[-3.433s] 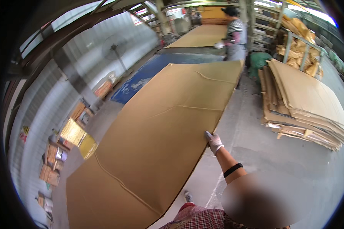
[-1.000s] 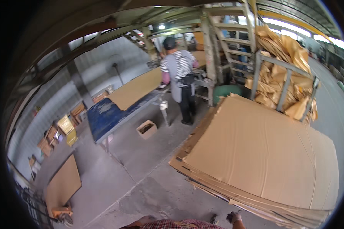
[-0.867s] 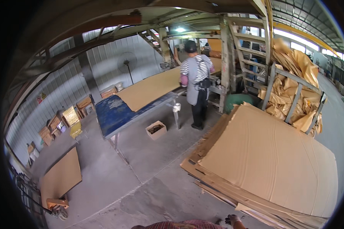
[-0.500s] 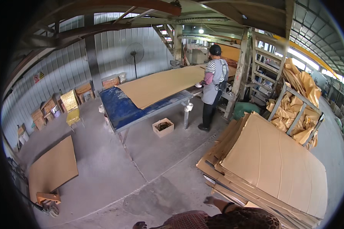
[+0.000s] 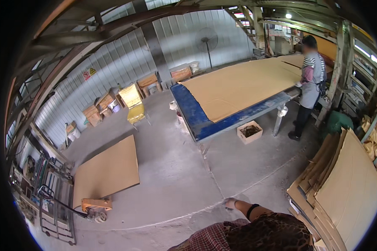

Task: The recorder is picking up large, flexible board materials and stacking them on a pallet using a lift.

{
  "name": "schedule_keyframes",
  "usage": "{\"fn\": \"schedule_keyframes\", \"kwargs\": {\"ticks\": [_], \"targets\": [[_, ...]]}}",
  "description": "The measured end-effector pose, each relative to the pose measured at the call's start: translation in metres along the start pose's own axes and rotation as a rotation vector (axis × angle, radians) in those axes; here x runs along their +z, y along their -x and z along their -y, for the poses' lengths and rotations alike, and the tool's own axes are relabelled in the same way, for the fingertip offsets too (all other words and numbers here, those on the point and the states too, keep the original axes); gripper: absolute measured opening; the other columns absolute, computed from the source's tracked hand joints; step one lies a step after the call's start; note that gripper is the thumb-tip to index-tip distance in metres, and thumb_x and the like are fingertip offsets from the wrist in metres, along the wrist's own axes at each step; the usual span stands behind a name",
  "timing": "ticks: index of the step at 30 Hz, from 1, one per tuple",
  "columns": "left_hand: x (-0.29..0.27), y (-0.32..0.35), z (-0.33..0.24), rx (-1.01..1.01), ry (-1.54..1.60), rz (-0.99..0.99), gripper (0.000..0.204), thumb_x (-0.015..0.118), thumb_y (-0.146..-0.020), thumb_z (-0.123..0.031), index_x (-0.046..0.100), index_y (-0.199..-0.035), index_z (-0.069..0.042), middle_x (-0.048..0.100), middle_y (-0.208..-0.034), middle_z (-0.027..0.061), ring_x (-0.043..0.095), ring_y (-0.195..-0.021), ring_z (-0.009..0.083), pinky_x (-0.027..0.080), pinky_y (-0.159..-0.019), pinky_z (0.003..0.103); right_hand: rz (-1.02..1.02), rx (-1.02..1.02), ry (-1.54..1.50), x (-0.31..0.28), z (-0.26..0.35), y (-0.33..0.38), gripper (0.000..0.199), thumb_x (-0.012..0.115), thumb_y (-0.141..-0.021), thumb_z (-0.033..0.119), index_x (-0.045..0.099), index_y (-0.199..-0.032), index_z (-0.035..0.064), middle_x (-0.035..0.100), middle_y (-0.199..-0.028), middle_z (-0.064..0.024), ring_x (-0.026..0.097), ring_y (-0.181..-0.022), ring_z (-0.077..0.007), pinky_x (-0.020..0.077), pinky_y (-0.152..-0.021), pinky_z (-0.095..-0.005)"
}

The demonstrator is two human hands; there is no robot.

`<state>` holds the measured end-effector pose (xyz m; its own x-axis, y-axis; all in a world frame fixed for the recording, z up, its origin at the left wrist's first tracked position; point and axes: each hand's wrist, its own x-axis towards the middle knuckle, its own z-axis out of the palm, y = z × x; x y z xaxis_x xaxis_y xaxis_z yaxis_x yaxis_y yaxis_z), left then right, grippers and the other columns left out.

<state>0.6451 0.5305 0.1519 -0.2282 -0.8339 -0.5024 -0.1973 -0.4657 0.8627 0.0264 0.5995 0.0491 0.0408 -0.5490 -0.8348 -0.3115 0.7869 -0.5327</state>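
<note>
My right hand hangs low over the concrete floor at the bottom of the view, a black band on its wrist. Its fingers look loose and apart, and nothing shows in them. My left hand is out of the picture. Nearest on my right stands a stack of large brown cardboard-like sheets, its edges uneven. On the left lies a flat brown sheet or stack, low to the floor, beside an orange pallet jack.
Ahead, a long blue-topped table carries a wide brown sheet. A co-worker stands at its right side, one hand at the sheet's edge. A box sits under the table. A yellow chair and metal trolley stand left.
My view has swung left, so the table, co-worker and right-hand stack sit farther right. My left hand has left the picture. The co-worker's head has turned.
</note>
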Motion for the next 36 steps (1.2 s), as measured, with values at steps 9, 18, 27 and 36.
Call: {"fn": "schedule_keyframes", "kwargs": {"ticks": [9, 18, 27, 36], "targets": [[-0.036, -0.199, -0.045, -0.059, 0.045, 0.04, 0.032, 0.052, -0.086, -0.028, 0.052, -0.111, -0.008, 0.06, -0.095, 0.0087, 0.056, -0.088, 0.021, 0.045, -0.073, 0.034, -0.335, -0.781, 0.331, -0.116, 0.143, -0.081, 0.024, 0.054, -0.078, 0.01, 0.051, -0.102, 0.0119, 0.054, -0.097, 0.0004, 0.054, -0.09, -0.0113, 0.0455, -0.071, -0.026], [-0.082, -0.414, -0.14, -0.066, 0.069, 0.091, 0.032, 0.051, -0.086, -0.028, 0.052, -0.111, -0.008, 0.059, -0.097, 0.0089, 0.055, -0.091, 0.021, 0.045, -0.076, 0.035, -0.654, -0.444, -1.217, -0.191, 0.29, -0.06, 0.029, 0.055, -0.084, 0.021, 0.049, -0.109, 0.0083, 0.058, -0.1, -0.0074, 0.059, -0.088, -0.0217, 0.0481, -0.074, -0.0336], [0.062, -0.547, -0.323, -0.101, -0.153, 0.302, 0.037, 0.055, -0.083, -0.028, 0.049, -0.115, -0.01, 0.058, -0.101, 0.0058, 0.055, -0.088, 0.0167, 0.044, -0.075, 0.032, -1.024, -0.56, -1.583, -0.323, 0.303, -0.17, 0.045, 0.062, -0.08, 0.026, 0.044, -0.117, 0.0096, 0.051, -0.112, -0.0083, 0.052, -0.1, -0.0256, 0.0459, -0.079, -0.0366], [0.326, -0.591, -0.347, -0.429, -0.373, 0.726, 0.046, 0.057, -0.08, -0.04, 0.05, -0.116, -0.013, 0.057, -0.106, 0.0139, 0.053, -0.1, 0.0265, 0.041, -0.088, 0.036, -0.454, -0.55, -1.881, -0.36, 0.364, -0.186, 0.033, 0.057, -0.081, 0.034, 0.056, -0.097, 0.0051, 0.061, -0.077, -0.0074, 0.059, -0.066, -0.0204, 0.0486, -0.058, -0.034]]}}
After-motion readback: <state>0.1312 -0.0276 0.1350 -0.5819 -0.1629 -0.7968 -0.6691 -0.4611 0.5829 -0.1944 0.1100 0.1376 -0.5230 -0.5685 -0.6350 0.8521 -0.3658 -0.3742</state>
